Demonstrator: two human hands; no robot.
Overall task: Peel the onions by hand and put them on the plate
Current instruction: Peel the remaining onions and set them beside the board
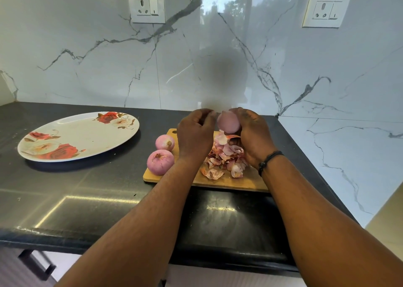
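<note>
Closest to the camera are the two bare forearms reaching out over the counter (87, 190), black and glossy enough to bounce the light back. Going left to right from there: the flowered plate (72, 153) sits off to the left with nothing on it, so no onion has made it over yet. I'd guess it's parked there to stay out of the mess.

Next, two peeled onions (160, 161) sit at the left edge of the cutting board (253, 180), one behind the other, probably waiting to go to the plate together.

Then the left hand (194, 131), fingers curled with the tips up by the top of the onion (229, 122). Looks like it's picking at a bit of skin, but I can't tell if it's really got any. The right hand (254, 134) is wrapped around that onion, holding it up over the pile of peels (224, 158), which makes sense since scraps drop straight onto the board. There's a dark band (270, 158) on that wrist.

Behind it all is a shiny marble-look wall with a socket (146, 6) on the left, another on the right, and trees reflected between them.
</note>
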